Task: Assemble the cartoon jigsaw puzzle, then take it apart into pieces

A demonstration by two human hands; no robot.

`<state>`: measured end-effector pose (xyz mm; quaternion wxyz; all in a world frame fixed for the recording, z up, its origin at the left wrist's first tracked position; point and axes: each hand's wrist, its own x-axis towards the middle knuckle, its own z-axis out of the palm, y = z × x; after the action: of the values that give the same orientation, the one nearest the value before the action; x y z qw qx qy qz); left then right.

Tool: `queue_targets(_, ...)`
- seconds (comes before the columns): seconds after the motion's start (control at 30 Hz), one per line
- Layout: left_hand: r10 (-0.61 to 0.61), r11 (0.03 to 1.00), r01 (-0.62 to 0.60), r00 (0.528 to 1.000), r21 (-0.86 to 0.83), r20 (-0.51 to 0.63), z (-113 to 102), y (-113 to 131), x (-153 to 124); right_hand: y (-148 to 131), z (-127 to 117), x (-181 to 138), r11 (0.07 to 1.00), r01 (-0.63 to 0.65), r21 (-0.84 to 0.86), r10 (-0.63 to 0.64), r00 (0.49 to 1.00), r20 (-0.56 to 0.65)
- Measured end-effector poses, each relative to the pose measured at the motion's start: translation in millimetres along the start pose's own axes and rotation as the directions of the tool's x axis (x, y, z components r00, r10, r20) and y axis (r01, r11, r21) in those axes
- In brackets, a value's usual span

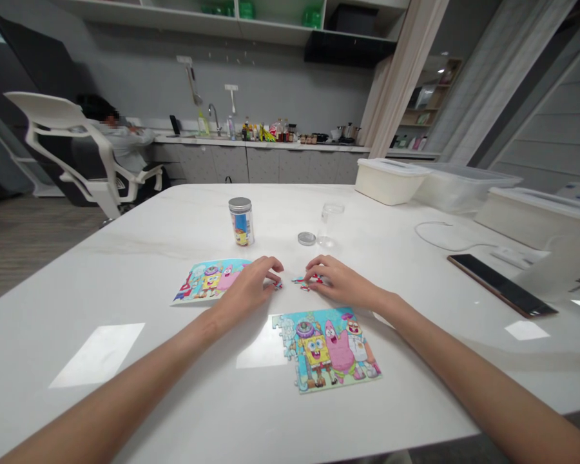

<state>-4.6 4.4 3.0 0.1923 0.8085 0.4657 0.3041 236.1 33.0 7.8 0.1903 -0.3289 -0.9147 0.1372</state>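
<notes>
My left hand (254,283) is curled in a pinch with a small red-and-blue puzzle piece (278,284) at its fingertips. Opposite it, my right hand (341,280) bends its fingers and thumb around a few loose puzzle pieces (318,280) on the table. Just below the right hand lies a mostly joined cartoon puzzle (336,348), its left edge ragged with uneven knobs. A printed picture sheet (205,281) of the same cartoon scene lies partly under my left hand and forearm.
Behind the hands stand a lidded jar (241,223) with a colourful label, a clear open jar (330,225) and a loose metal lid (307,238). To the right are a phone (500,283), a white cable (437,245) and storage boxes (391,180). A person sits at the back left.
</notes>
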Motion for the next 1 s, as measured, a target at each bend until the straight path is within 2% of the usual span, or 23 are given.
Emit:
queue_targets(0.43,-0.006,1.000,0.006,1.000,-0.007,0.007,-0.4,1.9,-1.3,1.2,-0.3,-0.3,0.999,0.002,-0.042,-0.003,0.999,-0.034)
queue_targets(0.67,0.015,0.999,-0.016,1.000,0.028,0.002,0.2,1.7,-2.7,-2.7,-9.4,-4.8,0.994,-0.036,-0.108,0.037,0.999,0.003)
queue_targets(0.8,0.038,0.998,-0.038,0.999,0.049,0.003,-0.9,3.6,-3.3,-2.8,-9.2,-4.7,0.996,0.002,-0.088,-0.002,1.000,0.007)
queue_targets(0.9,0.050,0.995,-0.051,0.999,0.090,0.013,-2.0,6.6,-3.5,-3.1,-7.9,-3.7,0.996,0.029,-0.083,-0.027,0.999,0.019)
queue_targets(1.0,0.064,0.976,-0.070,0.997,0.207,0.036,-2.6,10.8,-3.8,-2.4,-8.8,-3.6,0.995,0.002,-0.099,-0.004,1.000,-0.012)
